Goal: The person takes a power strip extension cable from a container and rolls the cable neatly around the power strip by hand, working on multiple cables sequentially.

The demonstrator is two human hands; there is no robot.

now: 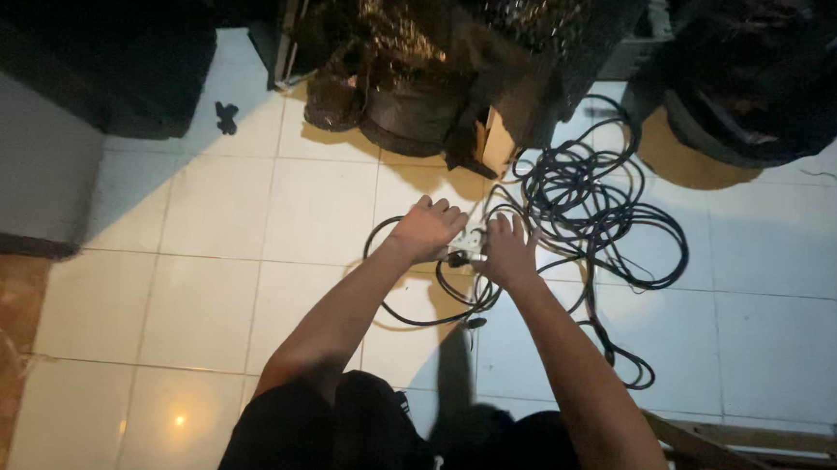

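1. My knees (377,436), in dark cloth, fill the bottom of the view, with a wooden frame (754,454) just to their right.
2. Both my arms stretch forward over the pale floor tiles (201,299).
3. My left hand (427,229) rests palm down with its fingers curled over the near end of a white power strip (471,238); I cannot tell whether it truly grips it.
4. My right hand (509,250) lies on the strip's other side, fingers spread forward, touching it; a black plug (458,259) sits between my 2 hands.
5. A thin black cord (413,317) loops on the tiles under my wrists.
6. Just beyond my right hand lies a tangled pile of black cable (594,212), spilling to the right.
7. Farther off, dark shiny bags (419,61) and a small cardboard box (495,141) stand against the back.
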